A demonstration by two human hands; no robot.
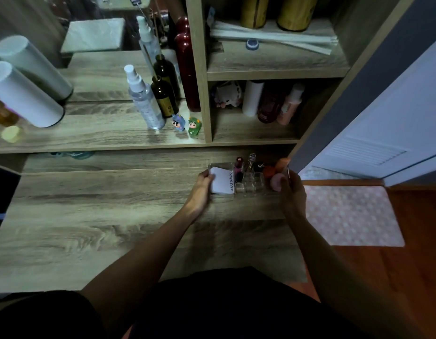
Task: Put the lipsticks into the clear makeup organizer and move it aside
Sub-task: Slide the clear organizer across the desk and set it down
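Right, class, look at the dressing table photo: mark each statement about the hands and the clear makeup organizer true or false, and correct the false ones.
1. Both hands hold the clear makeup organizer, the left hand at one end and the right hand at the other. True.
2. The organizer is empty. False: it holds a white compact, lipsticks and pink sponges.
3. The organizer sits on the upper shelf. False: it is on the lower desk surface.
4. Two small figurines stand beside the spray bottle. True.
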